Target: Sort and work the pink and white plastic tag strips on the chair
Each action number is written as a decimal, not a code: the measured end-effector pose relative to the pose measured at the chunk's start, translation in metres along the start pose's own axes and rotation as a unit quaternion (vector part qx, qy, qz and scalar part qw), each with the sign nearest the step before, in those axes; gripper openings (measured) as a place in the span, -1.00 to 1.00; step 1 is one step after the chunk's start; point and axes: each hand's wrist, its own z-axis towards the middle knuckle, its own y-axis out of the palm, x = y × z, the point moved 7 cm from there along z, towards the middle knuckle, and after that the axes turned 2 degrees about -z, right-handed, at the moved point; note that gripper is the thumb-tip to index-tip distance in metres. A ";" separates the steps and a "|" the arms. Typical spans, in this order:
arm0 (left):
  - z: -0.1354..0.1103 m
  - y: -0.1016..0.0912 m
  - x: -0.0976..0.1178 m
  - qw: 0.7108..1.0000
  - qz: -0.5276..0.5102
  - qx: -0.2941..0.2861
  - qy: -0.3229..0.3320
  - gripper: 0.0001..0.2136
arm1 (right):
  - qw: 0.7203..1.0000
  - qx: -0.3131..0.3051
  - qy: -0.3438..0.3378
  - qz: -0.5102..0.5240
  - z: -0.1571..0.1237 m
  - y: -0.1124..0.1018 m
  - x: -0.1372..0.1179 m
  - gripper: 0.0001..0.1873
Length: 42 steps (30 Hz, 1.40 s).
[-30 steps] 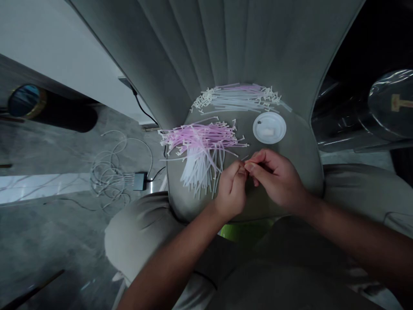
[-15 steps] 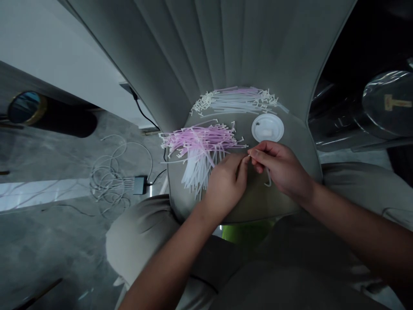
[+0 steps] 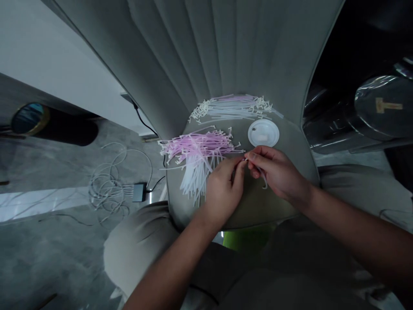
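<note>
My right hand (image 3: 279, 172) is closed in a pinch on a thin pale plastic tube (image 3: 265, 183), whose bent end hangs below the fingers. Fingertip to fingertip with it, my left hand (image 3: 226, 181) is closed too, pinching at a small white end piece (image 3: 246, 159). How tube and piece meet is too small to tell. Beside the left hand lies a pile of pink tubes (image 3: 203, 144) with white tips, over a bundle of clear white tubes (image 3: 193, 176). A round white dish (image 3: 272, 133) with a small white block (image 3: 263, 137) in it sits beyond the right hand.
Everything lies on a grey chair seat (image 3: 290, 144); another row of tubes with white ends (image 3: 232, 107) runs along the backrest (image 3: 222, 51). At left on the floor are coiled cables (image 3: 108, 185) joined to a small dark box (image 3: 140, 192). A shiny dark cylinder (image 3: 371, 116) is at right.
The view has shifted slightly, so the chair and piles appear a little lower. Both hands keep their pinch; a small white piece now shows between the fingertips, and the hanging tube end has tilted slightly.
</note>
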 end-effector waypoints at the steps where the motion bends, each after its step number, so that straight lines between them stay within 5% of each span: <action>1: -0.001 0.001 0.001 1.000 0.000 0.001 0.006 -0.80 | 1.000 -0.002 0.004 0.003 0.000 0.001 0.000 -0.79; 20: -0.008 0.014 -0.006 0.986 -0.156 -0.031 -0.045 -0.78 | 0.999 -0.045 0.012 0.000 -0.005 0.009 0.001 -0.77; 42: -0.008 0.022 -0.012 0.981 -0.181 -0.021 -0.062 -0.72 | 0.999 -0.022 0.029 0.020 -0.004 0.009 0.007 -0.73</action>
